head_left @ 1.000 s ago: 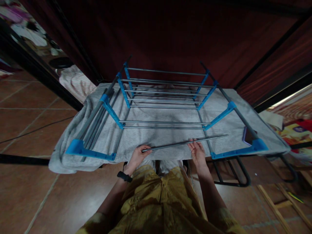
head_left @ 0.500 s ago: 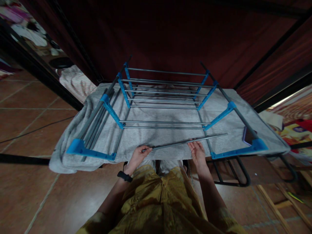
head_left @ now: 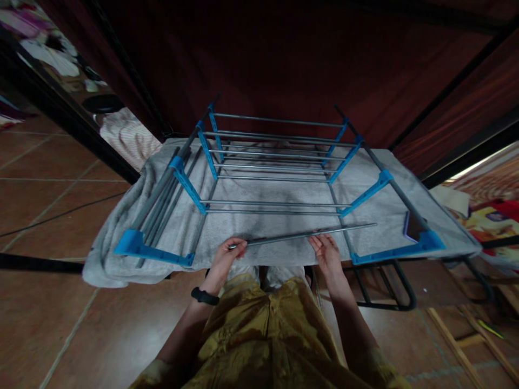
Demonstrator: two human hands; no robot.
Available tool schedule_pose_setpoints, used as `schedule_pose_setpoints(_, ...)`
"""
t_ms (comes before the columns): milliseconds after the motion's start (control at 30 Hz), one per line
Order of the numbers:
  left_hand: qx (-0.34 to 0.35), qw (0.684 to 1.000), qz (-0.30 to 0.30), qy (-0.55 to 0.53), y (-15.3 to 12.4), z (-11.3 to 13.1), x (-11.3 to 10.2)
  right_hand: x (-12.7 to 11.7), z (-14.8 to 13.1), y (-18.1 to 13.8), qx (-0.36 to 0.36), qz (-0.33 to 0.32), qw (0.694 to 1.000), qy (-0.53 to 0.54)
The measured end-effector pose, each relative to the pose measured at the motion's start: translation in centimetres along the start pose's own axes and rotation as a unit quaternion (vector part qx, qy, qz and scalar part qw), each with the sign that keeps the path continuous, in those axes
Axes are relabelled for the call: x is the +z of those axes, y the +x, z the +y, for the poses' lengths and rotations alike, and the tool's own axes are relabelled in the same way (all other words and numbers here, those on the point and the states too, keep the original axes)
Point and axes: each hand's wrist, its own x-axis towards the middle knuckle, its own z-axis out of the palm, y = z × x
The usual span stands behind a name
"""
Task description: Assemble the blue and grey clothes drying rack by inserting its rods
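Observation:
I hold a thin grey metal rod (head_left: 292,236) across the near edge of a table covered with a grey cloth (head_left: 251,227). My left hand (head_left: 227,256) is closed on the rod's left end. My right hand (head_left: 326,253) grips it further right, thumb over it. Behind the rod lies a rack frame (head_left: 275,167) of grey rods joined by blue plastic brackets. A blue corner bracket (head_left: 152,249) sits left of my left hand, another blue bracket (head_left: 399,249) right of my right hand. A black band is on my left wrist (head_left: 204,296).
Loose grey rods (head_left: 162,202) lie bundled along the table's left side. A small phone-like object (head_left: 412,226) rests near the right edge. Dark red curtain behind the table. A black metal frame (head_left: 385,289) and wooden slats (head_left: 466,340) lie on the tiled floor at right.
Both hands have shifted the rod slightly to the left; my left hand moved a little left and closer round its end.

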Motion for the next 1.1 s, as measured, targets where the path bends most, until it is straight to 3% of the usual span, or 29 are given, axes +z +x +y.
schedule_pose_setpoints(167,-0.033,0.989,0.027,-0.141,-0.3,0.6,0.0,0.7,0.5,-0.7,0.001,-0.001,1.0,0.004)
schedule_pose_setpoints(300,-0.056,0.979,0.036,-0.194,-0.4,0.8,0.2,1.2,0.5,-0.9,0.007,-0.014,1.0,0.005)
schedule_pose_setpoints(700,-0.065,0.974,0.015,-0.217,-0.1,1.1,1.0,2.1,0.0,-1.4,0.01,-0.014,1.0,0.014)
schedule_pose_setpoints(1100,-0.024,0.98,-0.022,-0.196,-1.1,3.7,2.5,3.5,-0.8,-2.7,0.037,-0.005,0.999,0.027)
